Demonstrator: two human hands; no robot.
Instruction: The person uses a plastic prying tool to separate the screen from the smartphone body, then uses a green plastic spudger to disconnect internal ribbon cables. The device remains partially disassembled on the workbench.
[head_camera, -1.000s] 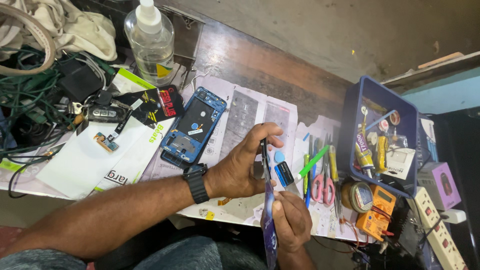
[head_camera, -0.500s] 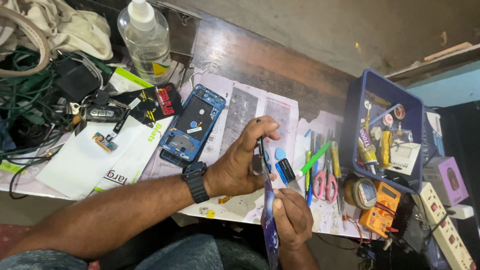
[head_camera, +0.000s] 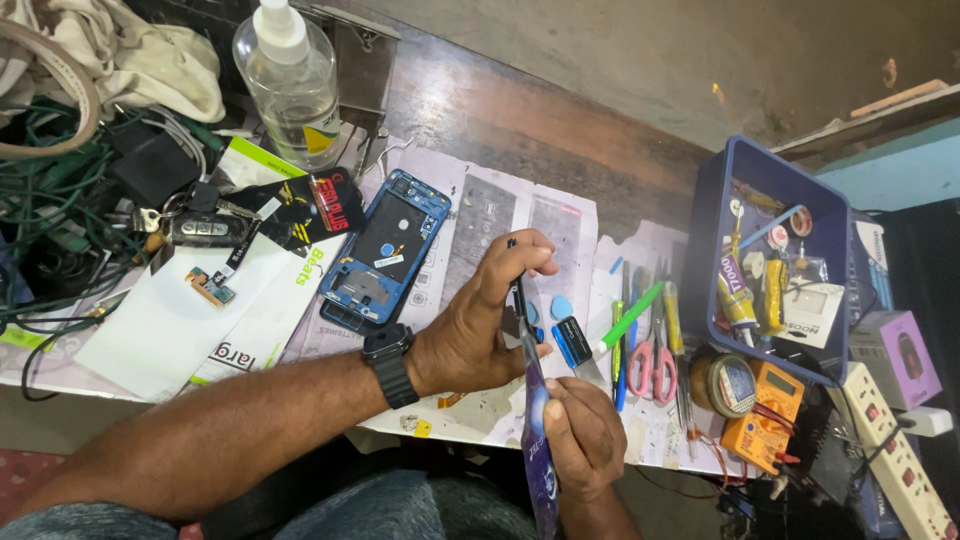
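1. The left hand (head_camera: 480, 325), with a black wristwatch (head_camera: 388, 362) on its wrist, is curled around the upper part of a thin phone screen panel (head_camera: 535, 420) seen edge-on; thumb and fingers are closed on the panel's top end.
2. The right hand (head_camera: 582, 440) sits lower, just beside the panel's right side, and is closed on a blue-and-black scraper tool (head_camera: 574, 345) whose handle end points up and away from the person.
3. The panel stands nearly on edge between the two hands, running from the left hand's fingertips down toward the bottom of the view, its lower end blue and glossy.
4. Just left of the left hand, a blue phone frame (head_camera: 385, 250) with its insides exposed lies flat on printed paper sheets (head_camera: 490, 215) spread over the table (head_camera: 520, 110).
5. To the right of the hands lie a green-handled tool (head_camera: 632, 315), pink-handled scissors (head_camera: 650, 365) and a few blue plectrum-shaped picks (head_camera: 562, 306), all on the paper.
6. Further right stands a blue plastic bin (head_camera: 700, 230) holding small tubes and parts; in front of it are a round tin (head_camera: 728, 382) and an orange multimeter (head_camera: 765, 410).
7. A white power strip (head_camera: 890, 450) lies at the far right edge.
8. At the top left stands a clear pump bottle (head_camera: 293, 85), with a tangle of green cables (head_camera: 50, 190) and a car key (head_camera: 205, 228) near it.
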